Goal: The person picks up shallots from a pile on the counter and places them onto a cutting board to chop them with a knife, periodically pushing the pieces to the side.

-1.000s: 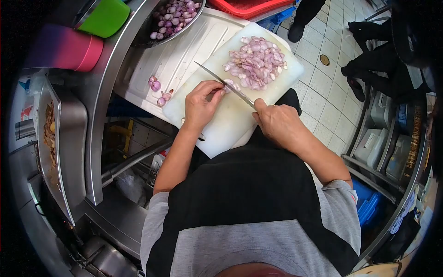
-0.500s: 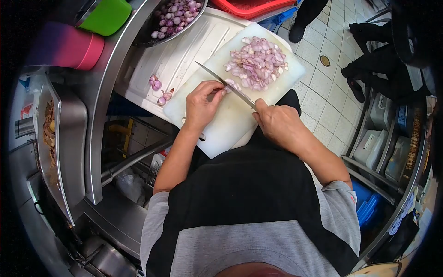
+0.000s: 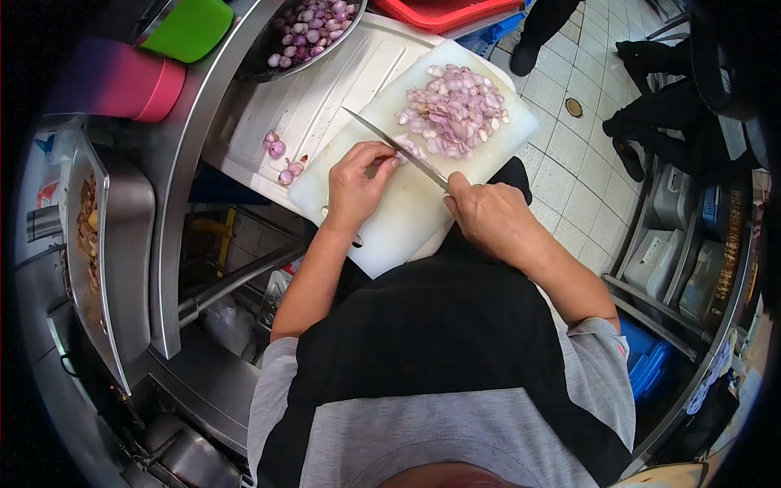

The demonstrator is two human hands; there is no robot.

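Note:
My right hand [image 3: 494, 213] is wrapped round the handle of a kitchen knife [image 3: 376, 132], whose blade points up and to the left across a white cutting board [image 3: 390, 236]. Just left of the blade, my left hand [image 3: 355, 180] has its fingertips bent and pinched on a shallot, mostly hidden by the fingers and the knife. A few cut slices [image 3: 412, 147] lie against the far side of the blade. Beyond them a heap of sliced shallots [image 3: 455, 110] covers the far end of the board. A few peeled shallots [image 3: 277, 150] sit left of the board.
Under the board is a white plastic surface [image 3: 244, 134]. A metal bowl of whole shallots [image 3: 313, 34] stands at the back, beside a red basket [image 3: 443, 15]. At left are pink [image 3: 163, 91] and green containers [image 3: 195, 32] and a steel food pan [image 3: 126, 268]. Other people's legs [image 3: 541, 37] appear at right.
Both hands and the knife stay almost in place. The blade has shifted very slightly at the shallot; the slice heap looks the same.

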